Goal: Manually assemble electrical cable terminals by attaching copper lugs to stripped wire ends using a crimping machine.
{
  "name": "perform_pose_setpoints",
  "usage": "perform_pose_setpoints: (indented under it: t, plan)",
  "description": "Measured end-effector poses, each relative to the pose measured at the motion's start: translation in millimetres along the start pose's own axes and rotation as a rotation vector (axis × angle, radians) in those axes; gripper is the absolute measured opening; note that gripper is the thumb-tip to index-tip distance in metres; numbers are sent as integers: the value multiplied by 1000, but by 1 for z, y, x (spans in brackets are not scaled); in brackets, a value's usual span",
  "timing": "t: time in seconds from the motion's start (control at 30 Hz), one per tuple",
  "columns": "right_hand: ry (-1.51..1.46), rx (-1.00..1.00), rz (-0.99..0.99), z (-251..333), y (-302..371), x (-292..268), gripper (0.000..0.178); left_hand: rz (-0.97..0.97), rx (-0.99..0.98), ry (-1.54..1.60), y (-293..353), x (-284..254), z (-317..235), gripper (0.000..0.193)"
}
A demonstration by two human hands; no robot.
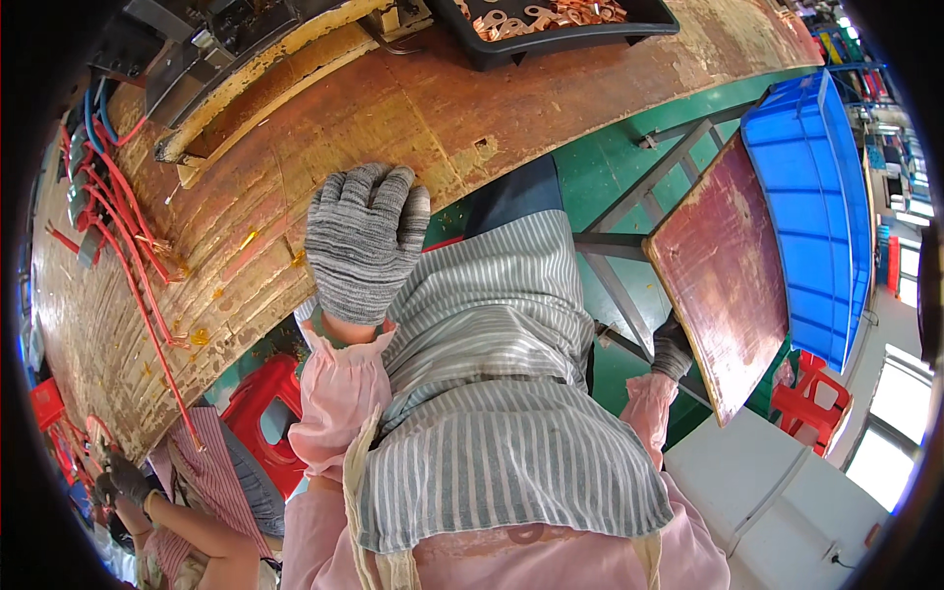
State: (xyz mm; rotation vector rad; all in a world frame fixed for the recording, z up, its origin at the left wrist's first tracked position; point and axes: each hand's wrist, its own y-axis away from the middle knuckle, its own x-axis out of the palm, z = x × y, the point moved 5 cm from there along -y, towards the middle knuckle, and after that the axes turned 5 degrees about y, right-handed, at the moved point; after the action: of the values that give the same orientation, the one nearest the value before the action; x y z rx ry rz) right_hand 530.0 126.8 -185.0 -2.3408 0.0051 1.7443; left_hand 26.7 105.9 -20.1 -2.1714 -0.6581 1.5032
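Note:
My left hand (364, 241), in a grey striped knit glove, is at the front edge of the worn wooden workbench (393, 128). Its fingers are side by side and curled down; their tips and the palm are hidden, so whatever they hold, if anything, does not show. Low on the right, my right hand (673, 351) in a dark grey glove is next to the edge of a tilted reddish-brown board (723, 275). The board hides its fingers. A blue plastic crate (811, 216) stands against the board's far side.
A black tray (570, 49) of copper terminals sits on the bench. Red cables (123, 216) lie at left near a metal machine (231, 79). Red stools (264, 418) stand below. Another person's gloved hand (128, 479) is at lower left. A grey metal frame (629, 197) supports the board.

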Motion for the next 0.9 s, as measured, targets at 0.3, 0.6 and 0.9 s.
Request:
perform_pose_setpoints:
  t: [0.3,0.6,0.9]
  plan:
    - [-140,14,57,16,-5,-15,44,-8,-4,33,1,-4,-1,18]
    - [-190,65,185,9,-6,-11,52,-11,3,44,4,-2,1,21]
    - [-267,57,190,-5,-7,16,48,-3,10,42,6,-2,2,23]
